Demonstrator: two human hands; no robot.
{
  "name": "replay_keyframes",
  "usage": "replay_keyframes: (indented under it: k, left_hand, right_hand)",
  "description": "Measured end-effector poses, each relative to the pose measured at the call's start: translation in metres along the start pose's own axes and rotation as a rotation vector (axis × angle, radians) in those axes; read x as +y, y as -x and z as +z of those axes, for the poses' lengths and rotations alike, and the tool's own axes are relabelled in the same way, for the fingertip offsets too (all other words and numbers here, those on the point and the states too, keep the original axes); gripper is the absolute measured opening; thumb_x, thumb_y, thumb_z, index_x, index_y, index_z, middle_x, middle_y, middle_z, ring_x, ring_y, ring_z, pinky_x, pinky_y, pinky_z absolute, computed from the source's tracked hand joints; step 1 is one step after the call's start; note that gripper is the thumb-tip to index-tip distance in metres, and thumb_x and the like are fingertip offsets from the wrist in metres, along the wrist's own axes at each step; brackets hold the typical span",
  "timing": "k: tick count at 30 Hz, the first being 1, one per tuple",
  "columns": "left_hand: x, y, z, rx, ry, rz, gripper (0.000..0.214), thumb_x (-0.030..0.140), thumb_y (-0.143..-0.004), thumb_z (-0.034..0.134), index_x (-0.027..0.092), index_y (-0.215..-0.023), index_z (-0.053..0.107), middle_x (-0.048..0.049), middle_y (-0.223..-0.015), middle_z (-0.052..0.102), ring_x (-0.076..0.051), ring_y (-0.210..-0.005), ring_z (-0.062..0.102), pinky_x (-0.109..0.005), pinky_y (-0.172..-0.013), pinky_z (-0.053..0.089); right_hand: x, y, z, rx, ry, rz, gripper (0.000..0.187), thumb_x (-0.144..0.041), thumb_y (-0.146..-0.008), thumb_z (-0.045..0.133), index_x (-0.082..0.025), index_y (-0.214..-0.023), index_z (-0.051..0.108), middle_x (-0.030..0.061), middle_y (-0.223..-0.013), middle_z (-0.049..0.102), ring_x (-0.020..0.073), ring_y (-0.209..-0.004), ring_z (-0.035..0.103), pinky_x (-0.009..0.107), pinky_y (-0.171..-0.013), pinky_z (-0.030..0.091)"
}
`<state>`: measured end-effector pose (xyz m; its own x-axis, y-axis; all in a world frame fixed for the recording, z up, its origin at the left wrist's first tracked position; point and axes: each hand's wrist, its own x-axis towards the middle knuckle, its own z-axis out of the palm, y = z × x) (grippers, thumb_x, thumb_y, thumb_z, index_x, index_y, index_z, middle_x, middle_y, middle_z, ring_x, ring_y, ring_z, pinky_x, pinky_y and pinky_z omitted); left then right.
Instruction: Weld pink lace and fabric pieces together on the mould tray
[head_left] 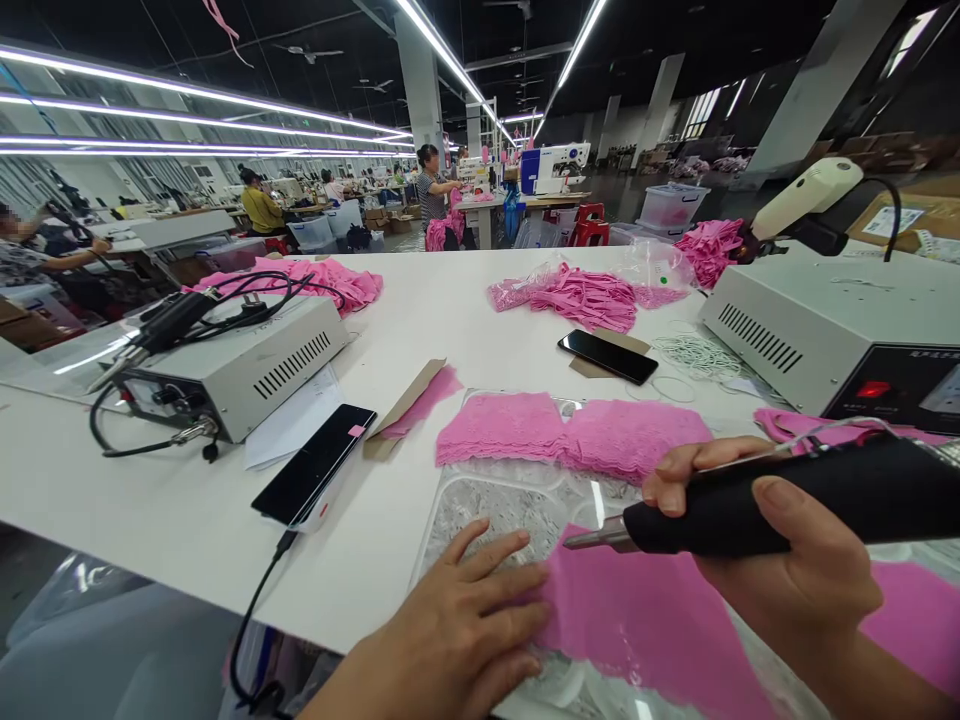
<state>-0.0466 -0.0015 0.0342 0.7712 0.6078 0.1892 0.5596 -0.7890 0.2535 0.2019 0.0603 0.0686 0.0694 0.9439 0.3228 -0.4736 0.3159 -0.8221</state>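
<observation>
My right hand [802, 560] is wrapped around the black body of a handheld ultrasonic cutter [720, 515]. Its metal tip points left, at the upper corner of a flat pink fabric piece [637, 610]; whether they touch I cannot tell. My left hand [472, 610] lies flat with fingers spread, fingertips on the left edge of that fabric. Beneath is a clear plastic template [487, 510] with rounded cut-outs. Just beyond, two stacks of pink lace-edged fabric [502, 428] rest side by side. More pink fabric [911, 610] shows under my right wrist.
A grey control box [795, 320] stands at right, another [270, 360] at left with a second cutter on top. Phones [607, 357] lie on the white table [420, 310], one with a cable [251, 610]. Pink strips [585, 295] lie farther back. Several people work beyond.
</observation>
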Motion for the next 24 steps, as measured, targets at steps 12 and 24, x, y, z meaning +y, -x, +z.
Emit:
replay_keyframes:
  k: [12, 24]
  left_hand:
    - [0.003, 0.009, 0.001, -0.008, 0.004, -0.017, 0.033, 0.029, -0.096, 0.053, 0.023, -0.128, 0.057, -0.0013, -0.14, 0.054, -0.024, -0.142, 0.033, -0.046, -0.121, 0.014]
    - [0.004, 0.019, 0.001, 0.019, 0.02, -0.013, 0.032, 0.026, -0.092, 0.056, 0.021, -0.124, 0.06, -0.0047, -0.137, 0.057, -0.026, -0.141, 0.035, -0.046, -0.12, 0.019]
  right_hand:
    - [0.003, 0.002, 0.003, 0.008, 0.056, -0.026, 0.015, -0.035, -0.067, 0.075, -0.021, -0.068, 0.069, 0.0039, -0.064, 0.063, 0.0174, -0.049, 0.059, 0.034, -0.05, 0.054]
    - [0.004, 0.01, 0.01, -0.031, 0.037, -0.005, 0.016, -0.039, -0.067, 0.075, -0.024, -0.071, 0.071, 0.0041, -0.064, 0.062, 0.0167, -0.046, 0.056, 0.035, -0.048, 0.054]
